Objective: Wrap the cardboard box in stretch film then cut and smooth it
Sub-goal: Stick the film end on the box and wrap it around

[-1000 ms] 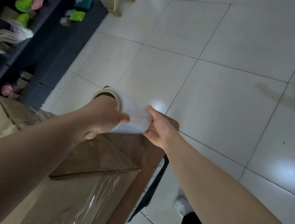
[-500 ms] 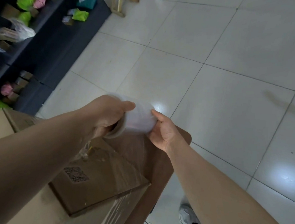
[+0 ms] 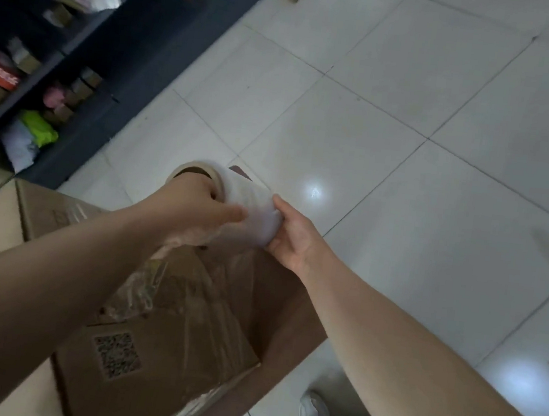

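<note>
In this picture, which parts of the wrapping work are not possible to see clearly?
All in the head view:
- Cardboard box: near end hidden by the left forearm and cut off by the bottom edge.
- Stretch film roll: both ends covered by the left hand and right hand.
- Label on the box: code too blurred to read.
- Film's free edge: transparent, wrinkled, not traceable.
- Shelf items: blurred.

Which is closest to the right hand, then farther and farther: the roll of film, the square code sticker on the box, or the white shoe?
1. Roll of film: held in the right hand.
2. Code sticker: lower left, on the cardboard box.
3. White shoe: on the floor, at the bottom.
</note>
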The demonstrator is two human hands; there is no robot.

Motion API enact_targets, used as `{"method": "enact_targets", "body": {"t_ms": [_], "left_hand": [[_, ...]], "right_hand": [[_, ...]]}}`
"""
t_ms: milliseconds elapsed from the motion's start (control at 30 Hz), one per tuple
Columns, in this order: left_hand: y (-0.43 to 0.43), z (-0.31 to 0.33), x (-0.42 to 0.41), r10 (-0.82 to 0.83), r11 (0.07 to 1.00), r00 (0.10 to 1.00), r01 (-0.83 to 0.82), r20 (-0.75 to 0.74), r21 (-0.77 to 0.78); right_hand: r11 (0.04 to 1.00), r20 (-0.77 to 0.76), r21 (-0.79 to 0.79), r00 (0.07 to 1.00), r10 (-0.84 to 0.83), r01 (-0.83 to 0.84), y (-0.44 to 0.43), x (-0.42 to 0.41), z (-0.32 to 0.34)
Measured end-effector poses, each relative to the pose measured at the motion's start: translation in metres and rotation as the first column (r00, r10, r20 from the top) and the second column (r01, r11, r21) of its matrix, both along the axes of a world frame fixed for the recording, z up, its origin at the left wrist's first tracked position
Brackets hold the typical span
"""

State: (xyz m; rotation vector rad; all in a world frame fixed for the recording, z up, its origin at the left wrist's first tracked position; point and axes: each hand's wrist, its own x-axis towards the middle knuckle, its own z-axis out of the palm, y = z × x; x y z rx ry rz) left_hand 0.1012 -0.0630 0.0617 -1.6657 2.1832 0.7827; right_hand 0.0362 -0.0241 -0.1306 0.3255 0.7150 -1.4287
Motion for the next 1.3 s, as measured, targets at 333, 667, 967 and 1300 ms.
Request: {"method": "enact_targets", "body": {"t_ms": [333, 667, 967, 1300], "left_hand": [[-0.018, 0.011, -0.009, 0.056, 0.983, 0.995, -0.039, 0.086, -0.180], [-0.037, 0.012, 0.003, 0.001, 0.975, 0.967, 0.056, 0.255, -0.217], [-0.071, 0.009, 0.017, 0.446, 0.892, 0.891, -0.435, -0.083, 0.122], [-0.101, 0.004, 0.036, 0.138, 0.987, 0.981, -0.125, 0.136, -0.105]], "right_hand": [[0.994, 0.093, -0.065, 0.991, 0.100, -0.094, -0.022, 0.001, 0.012], [0.970, 0.010, -0.043, 0.971, 0.241, -0.240, -0.052, 0.013, 0.019], [0.964, 0.073, -0.048, 0.962, 0.264, -0.261, -0.072, 0.022, 0.010], [0.946, -0.015, 0.059, 0.947, 0.320, -0.319, -0.105, 0.037, 0.009]]}}
